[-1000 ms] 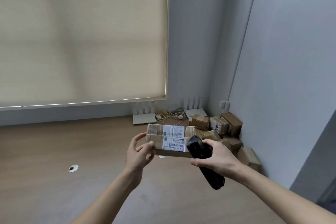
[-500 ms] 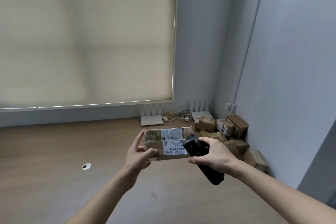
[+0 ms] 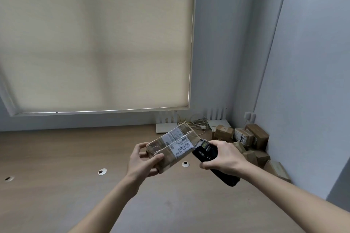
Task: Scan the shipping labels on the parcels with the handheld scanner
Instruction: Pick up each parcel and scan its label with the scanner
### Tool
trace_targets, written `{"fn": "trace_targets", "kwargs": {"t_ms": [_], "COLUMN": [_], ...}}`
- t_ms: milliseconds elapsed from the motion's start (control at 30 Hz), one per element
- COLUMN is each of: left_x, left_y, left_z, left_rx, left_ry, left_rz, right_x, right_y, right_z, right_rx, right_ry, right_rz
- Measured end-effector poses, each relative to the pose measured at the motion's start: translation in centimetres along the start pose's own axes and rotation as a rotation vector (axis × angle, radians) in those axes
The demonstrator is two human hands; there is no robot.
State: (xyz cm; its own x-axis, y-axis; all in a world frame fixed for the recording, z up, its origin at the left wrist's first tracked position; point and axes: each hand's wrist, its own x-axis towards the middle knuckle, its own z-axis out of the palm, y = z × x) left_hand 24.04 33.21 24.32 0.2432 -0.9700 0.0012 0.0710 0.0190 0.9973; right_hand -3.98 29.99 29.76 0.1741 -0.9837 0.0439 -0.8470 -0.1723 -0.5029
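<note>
My left hand (image 3: 142,162) grips the left end of a brown cardboard parcel (image 3: 166,154), held in the air and tilted up to the right. Its white shipping label (image 3: 182,147) with a barcode faces up. My right hand (image 3: 225,157) holds a black handheld scanner (image 3: 205,152), whose head sits right beside the label's right edge. The scanner's small screen faces me. Its lower body sticks out below my right hand.
A heap of several more brown parcels (image 3: 246,139) lies in the right corner on the wooden desk (image 3: 56,157). White routers (image 3: 166,127) and tangled cables (image 3: 197,123) stand by the wall. Round cable holes (image 3: 102,171) dot the desk. A roller blind covers the window.
The parcel has turned from level to tilted, right end up and away. The scanner now shows its screen and sits closer to the label. The view has shifted right and down.
</note>
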Motion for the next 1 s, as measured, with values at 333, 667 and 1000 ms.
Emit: {"fn": "trace_targets", "kwargs": {"t_ms": [333, 667, 1000], "left_x": [-0.3, 0.2, 0.2], "left_y": [1.2, 0.8, 1.1], "left_z": [-0.3, -1.2, -1.1], "left_rx": [0.112, 0.241, 0.232], "left_ry": [0.161, 0.268, 0.284], "left_rz": [0.152, 0.191, 0.190], "right_x": [0.1, -0.2, 0.4], "right_y": [-3.1, -4.4, -5.0], "right_z": [0.0, 0.4, 0.6], "right_rx": [-0.277, -0.397, -0.368], "right_ry": [-0.025, -0.054, -0.048], "right_rz": [0.055, 0.081, 0.060]}}
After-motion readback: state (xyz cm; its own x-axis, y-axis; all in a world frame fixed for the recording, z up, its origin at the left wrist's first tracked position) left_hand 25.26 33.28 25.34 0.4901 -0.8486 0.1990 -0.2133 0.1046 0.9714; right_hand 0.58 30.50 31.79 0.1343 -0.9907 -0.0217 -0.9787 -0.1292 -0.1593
